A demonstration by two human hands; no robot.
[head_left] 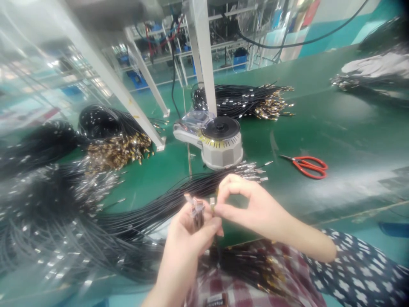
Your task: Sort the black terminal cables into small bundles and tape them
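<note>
My left hand (191, 238) is closed around several cable ends, and their metal connectors (197, 209) stick up between thumb and fingers. Beside it, my right hand (238, 200) pinches at a small metal-tipped piece (212, 203) close to the left fingertips. Blur hides what exactly lies between the right thumb and forefinger. Just beyond my hands lies a long bundle of black cables (179, 194) with silver ends pointing right. Another bundle with brass-coloured ends (271, 273) rests over my lap, against the checked apron (243, 294).
A round tape dispenser (222, 151) stands on the green table (255, 149) beyond my hands, near white metal posts (206, 55). Red-handled scissors (308, 166) lie to the right. Black cable bundles (99, 123) crowd the left side; another bundle (236, 100) lies behind the dispenser.
</note>
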